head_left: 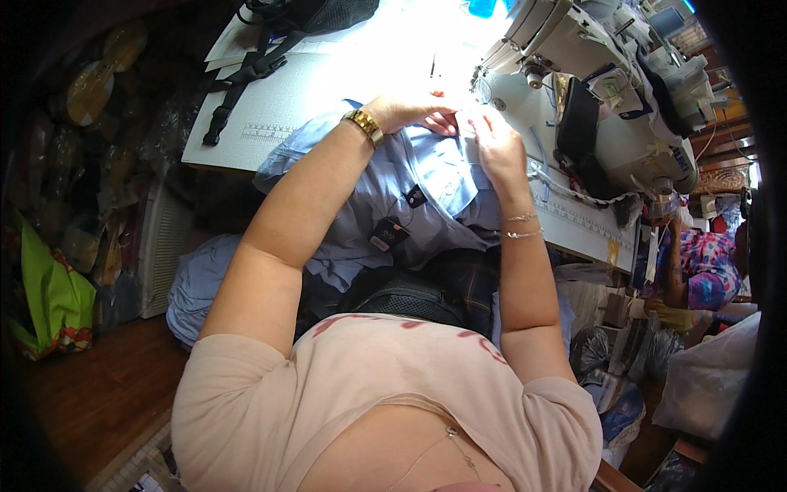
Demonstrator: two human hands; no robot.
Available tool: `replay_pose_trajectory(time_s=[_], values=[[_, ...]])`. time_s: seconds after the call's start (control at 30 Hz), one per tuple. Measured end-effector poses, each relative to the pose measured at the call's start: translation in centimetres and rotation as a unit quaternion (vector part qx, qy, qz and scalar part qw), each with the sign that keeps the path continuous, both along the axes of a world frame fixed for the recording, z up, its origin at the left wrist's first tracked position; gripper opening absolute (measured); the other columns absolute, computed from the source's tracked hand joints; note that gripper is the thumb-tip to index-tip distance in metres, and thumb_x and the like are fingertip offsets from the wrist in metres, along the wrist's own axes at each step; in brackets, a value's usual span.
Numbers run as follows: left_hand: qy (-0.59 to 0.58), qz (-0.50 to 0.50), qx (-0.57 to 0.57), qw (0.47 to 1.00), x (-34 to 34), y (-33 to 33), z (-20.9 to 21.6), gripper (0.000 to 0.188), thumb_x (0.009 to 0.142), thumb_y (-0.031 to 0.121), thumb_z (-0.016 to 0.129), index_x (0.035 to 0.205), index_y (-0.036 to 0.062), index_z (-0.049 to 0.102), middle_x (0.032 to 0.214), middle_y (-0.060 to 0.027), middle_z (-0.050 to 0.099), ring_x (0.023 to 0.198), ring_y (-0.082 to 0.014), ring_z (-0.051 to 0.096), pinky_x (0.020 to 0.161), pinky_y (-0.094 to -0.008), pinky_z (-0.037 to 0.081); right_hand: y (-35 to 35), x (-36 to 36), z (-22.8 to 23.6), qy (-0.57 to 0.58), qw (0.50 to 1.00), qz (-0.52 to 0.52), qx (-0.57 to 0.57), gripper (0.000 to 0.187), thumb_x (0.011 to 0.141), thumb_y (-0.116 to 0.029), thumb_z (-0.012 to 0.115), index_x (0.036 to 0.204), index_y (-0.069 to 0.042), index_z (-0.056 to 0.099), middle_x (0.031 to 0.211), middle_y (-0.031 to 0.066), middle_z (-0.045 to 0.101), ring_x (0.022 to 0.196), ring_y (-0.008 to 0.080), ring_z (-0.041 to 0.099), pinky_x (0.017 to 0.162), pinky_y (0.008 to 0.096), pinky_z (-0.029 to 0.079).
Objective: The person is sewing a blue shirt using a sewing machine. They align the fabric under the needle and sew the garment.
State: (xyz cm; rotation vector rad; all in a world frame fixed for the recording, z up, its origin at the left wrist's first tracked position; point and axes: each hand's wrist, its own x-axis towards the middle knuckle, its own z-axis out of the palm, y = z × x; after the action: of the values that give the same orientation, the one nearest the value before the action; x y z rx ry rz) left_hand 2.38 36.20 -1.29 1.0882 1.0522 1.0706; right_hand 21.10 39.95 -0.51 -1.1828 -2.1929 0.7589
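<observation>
A light blue shirt point(357, 201) lies over my lap and the front edge of the white table point(234, 98). My left hand point(414, 111) and my right hand point(498, 148) meet at the far end of the cloth, close to the sewing machine point(566, 37). Both sets of fingers are closed on the shirt's edge, pinching it; strong light washes out the fingertips. Between my wrists shows a stiff, brightly lit part of the shirt. A dark hang tag point(388, 235) and a small black label point(416, 196) are on the shirt.
A black strap with a buckle point(238, 82) lies on the table's left, below a black bag point(328, 15). A dark pouch point(578, 115) sits by the machine. Another person in a colourful top point(709, 262) is at right. A green bag point(53, 287) stands at left.
</observation>
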Motion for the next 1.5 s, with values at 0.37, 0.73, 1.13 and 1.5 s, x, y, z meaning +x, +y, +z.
replay_pose_trajectory(time_s=[0.37, 0.73, 1.13, 1.5], values=[[0.600, 0.303, 0.358, 0.648, 2.5, 3.0, 0.2, 0.022, 0.076, 0.028, 0.064, 0.088, 0.0100, 0.062, 0.085, -0.0104, 0.063, 0.080, -0.0255, 0.062, 0.074, -0.0368, 0.049, 1.8, 16.9, -1.3, -0.234, 0.865, -0.213, 0.390, 0.026, 0.079, -0.021, 0.064, 0.105, -0.021, 0.063, 0.109, 0.0036, 0.058, 0.088, 0.0267, 0.056, 0.074, 0.0358, 0.047], [0.571, 0.147, 0.275, 0.760, 2.1, 1.6, -0.8, 0.014, 0.083, 0.021, 0.057, 0.082, 0.0075, 0.062, 0.080, -0.0113, 0.063, 0.076, -0.0265, 0.061, 0.070, -0.0360, 0.049, 3.9, 3.7, 2.0, 0.002, 0.967, 0.153, 0.202, 0.024, 0.083, -0.011, 0.054, 0.104, -0.007, 0.065, 0.102, 0.0118, 0.062, 0.094, 0.0270, 0.057, 0.087, 0.0382, 0.043], [0.495, 0.260, 0.278, 0.781, -0.2, 6.4, -0.8, 0.020, 0.083, 0.027, 0.059, 0.091, 0.0094, 0.064, 0.083, -0.0073, 0.065, 0.077, -0.0210, 0.063, 0.070, -0.0337, 0.050, 7.8, 1.5, -1.7, -0.181, 0.934, 0.027, 0.308, 0.027, 0.081, -0.023, 0.057, 0.105, -0.014, 0.066, 0.109, 0.0007, 0.060, 0.101, 0.0244, 0.051, 0.089, 0.0403, 0.035], [0.514, 0.372, 0.309, 0.709, -5.5, 9.2, -3.1, 0.027, 0.087, 0.029, 0.054, 0.104, 0.0096, 0.061, 0.087, -0.0040, 0.065, 0.080, -0.0175, 0.063, 0.072, -0.0316, 0.050, 7.2, 2.2, 0.4, 0.034, 0.988, 0.059, 0.136, 0.016, 0.076, -0.018, 0.065, 0.086, -0.005, 0.066, 0.094, 0.0052, 0.064, 0.094, 0.0308, 0.055, 0.080, 0.0368, 0.045]])
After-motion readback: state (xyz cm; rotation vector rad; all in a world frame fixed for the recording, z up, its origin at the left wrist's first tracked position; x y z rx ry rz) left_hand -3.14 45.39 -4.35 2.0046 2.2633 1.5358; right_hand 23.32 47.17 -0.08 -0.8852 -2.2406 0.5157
